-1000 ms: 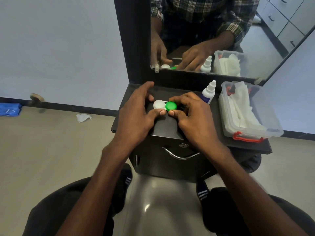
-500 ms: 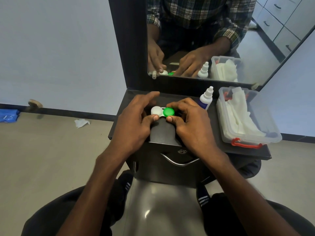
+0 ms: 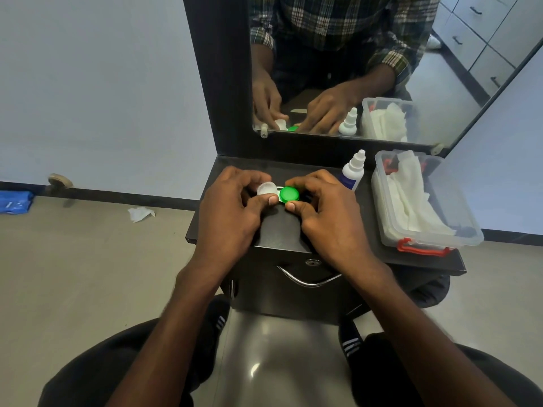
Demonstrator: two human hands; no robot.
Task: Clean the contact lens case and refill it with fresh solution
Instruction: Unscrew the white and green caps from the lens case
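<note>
Both grips hold the lens case: left hand has now tilted the white cap up, right hand pinching the green cap.

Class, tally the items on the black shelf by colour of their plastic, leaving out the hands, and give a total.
White screw cap and white dropper bottle: 2
Green screw cap: 1
Clear plastic box with red latches: 1
Total: 4
</note>
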